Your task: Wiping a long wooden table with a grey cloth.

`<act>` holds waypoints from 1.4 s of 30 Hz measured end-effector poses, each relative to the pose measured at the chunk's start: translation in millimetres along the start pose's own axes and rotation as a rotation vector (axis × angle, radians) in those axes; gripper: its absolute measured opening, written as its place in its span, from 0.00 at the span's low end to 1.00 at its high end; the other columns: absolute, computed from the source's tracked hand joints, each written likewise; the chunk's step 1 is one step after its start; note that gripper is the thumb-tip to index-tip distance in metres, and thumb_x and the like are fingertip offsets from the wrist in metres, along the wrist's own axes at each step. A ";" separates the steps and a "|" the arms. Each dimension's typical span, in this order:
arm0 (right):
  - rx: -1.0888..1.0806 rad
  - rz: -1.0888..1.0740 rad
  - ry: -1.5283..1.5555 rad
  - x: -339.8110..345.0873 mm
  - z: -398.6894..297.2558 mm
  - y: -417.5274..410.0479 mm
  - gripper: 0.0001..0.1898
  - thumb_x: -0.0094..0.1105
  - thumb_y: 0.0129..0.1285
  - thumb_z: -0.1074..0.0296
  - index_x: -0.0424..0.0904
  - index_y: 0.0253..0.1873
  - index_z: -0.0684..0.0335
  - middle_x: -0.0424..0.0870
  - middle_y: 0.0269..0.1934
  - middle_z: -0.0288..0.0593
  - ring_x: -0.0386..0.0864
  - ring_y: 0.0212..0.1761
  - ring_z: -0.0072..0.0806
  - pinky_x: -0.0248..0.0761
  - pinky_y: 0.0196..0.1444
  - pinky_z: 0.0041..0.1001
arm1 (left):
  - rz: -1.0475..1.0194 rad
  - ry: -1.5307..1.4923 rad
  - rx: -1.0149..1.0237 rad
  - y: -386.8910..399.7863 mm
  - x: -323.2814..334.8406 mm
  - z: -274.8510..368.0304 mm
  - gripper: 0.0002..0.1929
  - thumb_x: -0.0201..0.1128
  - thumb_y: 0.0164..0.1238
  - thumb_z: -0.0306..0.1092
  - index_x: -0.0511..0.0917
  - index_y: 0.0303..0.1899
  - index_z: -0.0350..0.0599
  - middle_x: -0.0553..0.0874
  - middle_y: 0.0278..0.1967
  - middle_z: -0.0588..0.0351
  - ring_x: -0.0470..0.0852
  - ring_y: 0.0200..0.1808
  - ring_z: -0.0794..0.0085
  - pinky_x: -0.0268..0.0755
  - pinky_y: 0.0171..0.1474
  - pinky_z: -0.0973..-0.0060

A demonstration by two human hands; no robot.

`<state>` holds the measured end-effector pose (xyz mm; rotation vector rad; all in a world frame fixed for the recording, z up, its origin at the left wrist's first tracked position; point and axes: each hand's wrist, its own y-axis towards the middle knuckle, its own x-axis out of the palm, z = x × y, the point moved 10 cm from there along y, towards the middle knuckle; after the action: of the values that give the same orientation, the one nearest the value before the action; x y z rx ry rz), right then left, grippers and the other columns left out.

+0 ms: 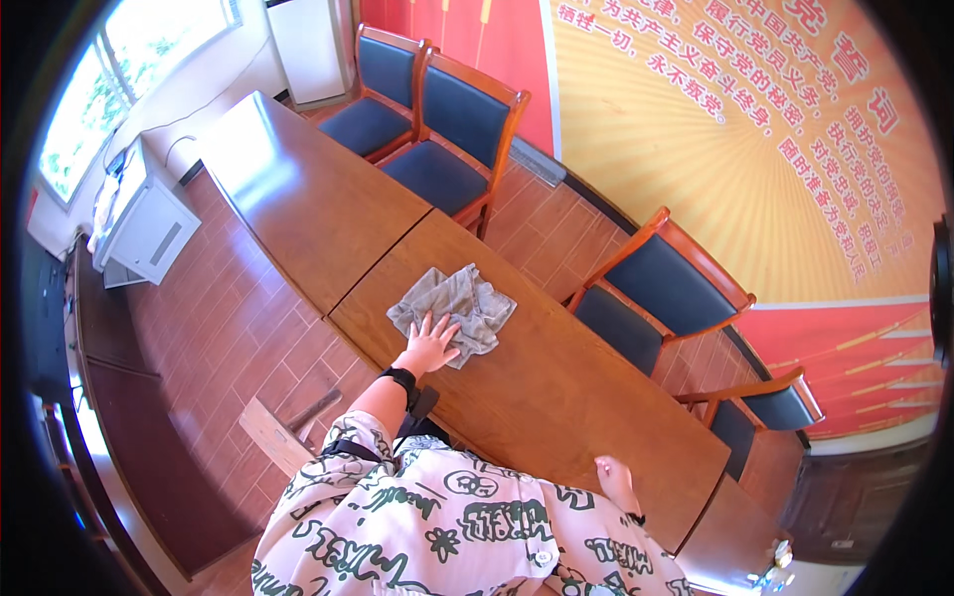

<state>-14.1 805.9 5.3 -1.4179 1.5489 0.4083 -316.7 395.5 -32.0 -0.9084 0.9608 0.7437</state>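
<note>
My left hand [430,344] lies flat on a crumpled grey cloth [473,305], its fingers spread over the near side. The cloth rests on a long brown wooden table [551,402], close to the seam between two table sections. A dark band circles my left wrist. Lower right, my right hand [616,478] is held at the near side of the tabletop, fingers curled in and nothing seen in it. Whether it touches the wood I cannot tell.
Wooden chairs with dark blue padding [455,175] line the table's far side, one nearer chair [633,309] angled. A wooden piece of furniture [276,432] stands by my left elbow. Left are a light grey cabinet [153,231] and a window [97,97]. A wall panel [671,164] bears writing.
</note>
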 end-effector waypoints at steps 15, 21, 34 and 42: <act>0.358 0.182 0.392 -9.3 94.2 -170.6 0.09 0.54 0.63 0.74 0.81 0.45 0.65 0.85 0.32 0.47 0.84 0.32 0.31 0.77 0.37 0.27 | 0.179 -0.086 0.069 150.4 -80.5 -9.6 0.31 0.59 0.62 0.50 0.63 0.67 0.68 0.57 0.72 0.63 0.43 0.74 0.46 0.33 0.65 0.28; 0.349 0.041 0.086 -6.9 4.5 -134.5 0.08 0.55 0.63 0.74 0.80 0.44 0.65 0.85 0.33 0.48 0.85 0.35 0.35 0.77 0.39 0.29 | -0.044 -0.032 0.627 124.6 -15.1 164.8 0.26 0.59 0.62 0.49 0.69 0.63 0.70 0.63 0.69 0.63 0.48 0.73 0.49 0.36 0.64 0.26; -0.165 -0.046 -0.175 43.4 -186.1 162.0 0.57 0.76 0.44 0.55 0.44 0.74 0.55 0.43 0.73 0.61 0.42 0.74 0.59 0.44 0.73 0.48 | 0.148 -0.216 0.760 3.3 -72.9 36.5 0.28 0.65 0.54 0.39 0.71 0.59 0.53 0.68 0.65 0.53 0.61 0.69 0.54 0.53 0.69 0.53; -1.002 -0.363 -0.380 152.4 -427.0 196.4 0.49 0.73 0.46 0.63 0.53 0.72 0.35 0.48 0.73 0.51 0.49 0.71 0.66 0.53 0.71 0.52 | 0.207 -0.062 0.012 -88.2 -63.2 -162.8 0.37 0.66 0.54 0.42 0.63 0.65 0.39 0.59 0.70 0.46 0.50 0.74 0.50 0.40 0.74 0.53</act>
<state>-347.2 441.3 20.6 -2.1473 0.7274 1.2508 -324.4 203.8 6.5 -0.7781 1.0131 0.9358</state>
